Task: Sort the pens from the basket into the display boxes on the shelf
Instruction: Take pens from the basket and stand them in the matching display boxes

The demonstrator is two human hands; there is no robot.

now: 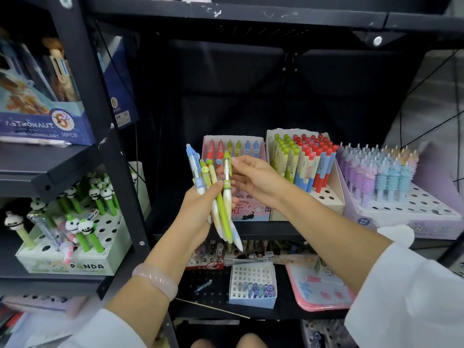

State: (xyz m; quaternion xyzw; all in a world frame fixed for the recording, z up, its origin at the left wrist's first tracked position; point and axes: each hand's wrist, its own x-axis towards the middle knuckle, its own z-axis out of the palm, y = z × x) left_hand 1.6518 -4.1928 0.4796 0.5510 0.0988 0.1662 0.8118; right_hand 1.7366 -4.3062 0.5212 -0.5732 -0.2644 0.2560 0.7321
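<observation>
Black shelf behind: left hand clamps an upright pen bundle, right hand pinches the green pen atop it, pink display box directly beyond the grip.

My left hand hid the middles of the pens I held. The pink box stood partly behind both hands, its front print mostly covered. Loose items on the lower shelf were too blurred to identify.

Single head-worn view, forward and down (close) onto shelf.
</observation>
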